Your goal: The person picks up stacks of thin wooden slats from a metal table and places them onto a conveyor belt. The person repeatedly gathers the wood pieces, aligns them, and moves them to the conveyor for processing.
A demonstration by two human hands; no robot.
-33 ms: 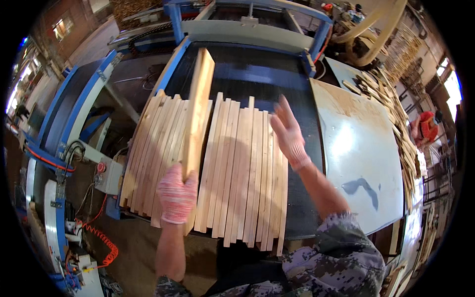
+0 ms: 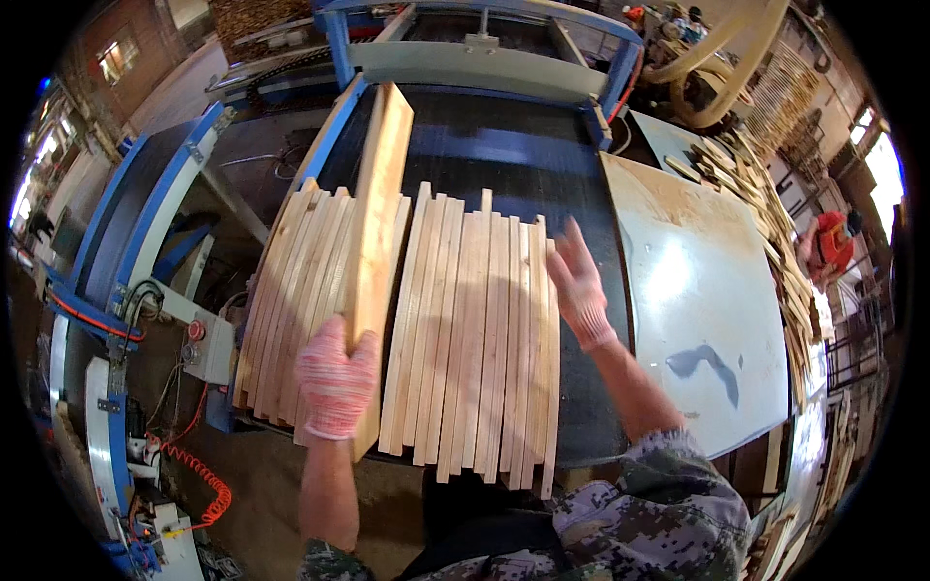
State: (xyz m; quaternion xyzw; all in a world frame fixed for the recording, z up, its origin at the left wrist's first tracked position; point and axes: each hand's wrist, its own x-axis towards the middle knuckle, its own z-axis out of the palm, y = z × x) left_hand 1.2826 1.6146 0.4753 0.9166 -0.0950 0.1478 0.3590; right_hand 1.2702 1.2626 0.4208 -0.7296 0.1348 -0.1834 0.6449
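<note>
My left hand (image 2: 337, 376), in a pink-and-white knit glove, is closed round the near part of a long wooden board (image 2: 380, 203). Raised above the strips, the board points away from me with its far end over the black belt. Under it lies the left group of light wooden strips (image 2: 295, 290), side by side. A second group of wooden strips (image 2: 470, 329) lies to its right, their ends uneven. Gloved likewise, my right hand (image 2: 581, 290) is open beside that group's right edge, fingers stretched out and slightly blurred.
Both groups lie on a black conveyor belt (image 2: 591, 407) under a blue machine frame (image 2: 484, 63). A grey sheet-topped table (image 2: 697, 320) flanks it on the right, with heaped wood offcuts (image 2: 765, 223) beyond. A control box (image 2: 208, 349) stands left. A person in red (image 2: 828, 247) is far right.
My left hand and the board have shifted slightly left. My right hand has moved a little right and down, away from the strips.
</note>
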